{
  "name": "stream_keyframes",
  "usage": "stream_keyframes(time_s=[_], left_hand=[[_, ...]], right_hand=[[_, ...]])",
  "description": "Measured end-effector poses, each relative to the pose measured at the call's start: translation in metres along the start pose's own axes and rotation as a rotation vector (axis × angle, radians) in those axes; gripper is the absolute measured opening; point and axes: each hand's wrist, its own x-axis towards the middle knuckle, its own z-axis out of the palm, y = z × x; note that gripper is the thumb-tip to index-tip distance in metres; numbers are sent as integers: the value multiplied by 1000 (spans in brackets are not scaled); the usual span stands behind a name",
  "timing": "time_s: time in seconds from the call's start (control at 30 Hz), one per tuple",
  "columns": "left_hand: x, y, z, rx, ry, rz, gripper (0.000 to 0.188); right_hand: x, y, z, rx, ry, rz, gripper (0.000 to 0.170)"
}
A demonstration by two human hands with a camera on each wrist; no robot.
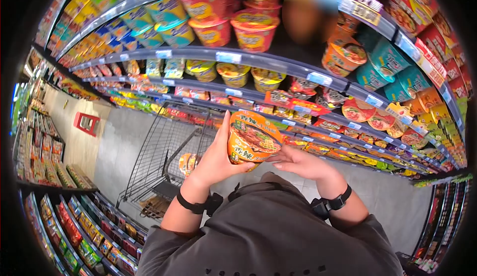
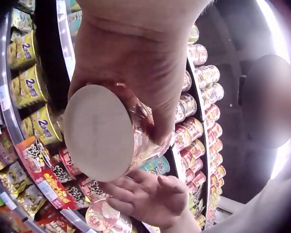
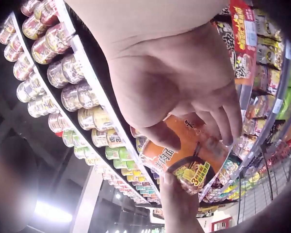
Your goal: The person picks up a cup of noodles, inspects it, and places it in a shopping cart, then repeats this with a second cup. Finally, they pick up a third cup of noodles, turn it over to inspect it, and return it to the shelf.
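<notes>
An orange instant noodle bowl [image 1: 254, 136] is held up in front of the body, its printed lid facing the head camera. My left hand [image 1: 213, 158] grips it from the left, thumb along the near side. The left wrist view shows the pale round base of the noodle bowl [image 2: 97, 133]. At the other side is my right hand [image 1: 307, 164], its fingertips right at the bowl's edge and its fingers fairly straight. In the right wrist view, the right hand [image 3: 174, 77] spreads thumb and fingers over the noodle bowl [image 3: 196, 148], with the left thumb [image 3: 169, 180] below.
Shelves [image 1: 278, 66] of stacked noodle bowls and packets curve across the front. A wire shopping cart [image 1: 149, 149] stands at the left, with another orange noodle bowl [image 1: 188, 163] inside. Beyond it, a red frame [image 1: 87, 124] stands on the floor. More stocked shelving fills the lower left.
</notes>
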Motion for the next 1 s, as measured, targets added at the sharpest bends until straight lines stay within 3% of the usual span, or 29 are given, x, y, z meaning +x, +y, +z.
stream_keyframes(time_s=[0.2, 0.27, 0.33, 0.5, 0.67, 0.93, 1.0], left_hand=[[74, 35, 50, -107, 47, 55, 129], [94, 42, 56, -33, 74, 90, 124], [110, 43, 61, 252, 125, 244, 121], [142, 55, 69, 311, 167, 251, 121], [173, 46, 69, -22, 229, 170, 118], [244, 21, 60, -14, 234, 198, 104], [259, 17, 57, 17, 224, 210, 102]], right_hand=[[-42, -29, -57, 80, 146, -146, 70], [-52, -40, -71, 91, 194, -174, 71], [-58, -43, -83, 29, 251, -191, 77], [-53, -49, -107, -90, 309, -328, 84], [-40, -64, -123, 31, 369, -472, 89], [7, -75, -156, 90, 461, -587, 94], [14, -82, -165, 97, 468, -533, 96]])
